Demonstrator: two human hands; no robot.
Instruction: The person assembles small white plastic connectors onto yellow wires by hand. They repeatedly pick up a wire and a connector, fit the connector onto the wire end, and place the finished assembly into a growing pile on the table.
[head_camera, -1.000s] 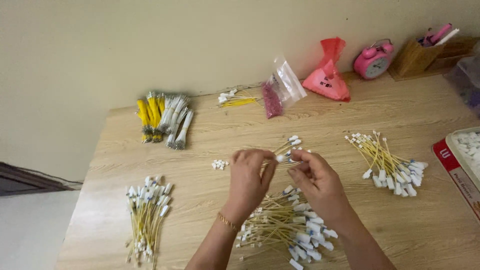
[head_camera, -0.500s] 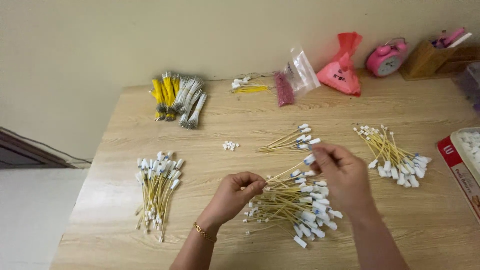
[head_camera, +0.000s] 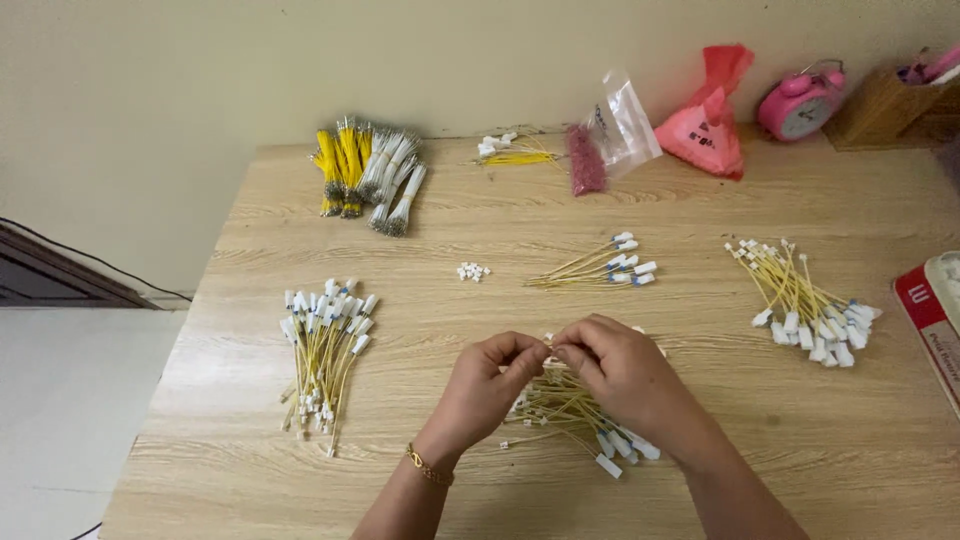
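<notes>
My left hand (head_camera: 487, 385) and my right hand (head_camera: 612, 372) meet fingertip to fingertip over a loose pile of yellow wires with white connectors (head_camera: 575, 425) near the table's front. Both pinch one thin yellow wire (head_camera: 549, 346) between them; its ends are hidden by my fingers. A gold bracelet circles my left wrist. A small cluster of loose white connector pieces (head_camera: 473, 271) lies a little beyond my hands.
On the wooden table (head_camera: 450, 215) lie other wire bundles: left (head_camera: 325, 350), centre (head_camera: 600, 268), right (head_camera: 805, 305). At the back are yellow and grey wire bunches (head_camera: 368, 178), a clear bag (head_camera: 615, 130), a red bag (head_camera: 710, 115), a pink alarm clock (head_camera: 800, 100). A red-and-white box (head_camera: 930, 310) sits at right.
My hands have drawn back from the centre bundle toward the near pile, parted for a moment, then come together again on a single wire. The view has shifted too.
</notes>
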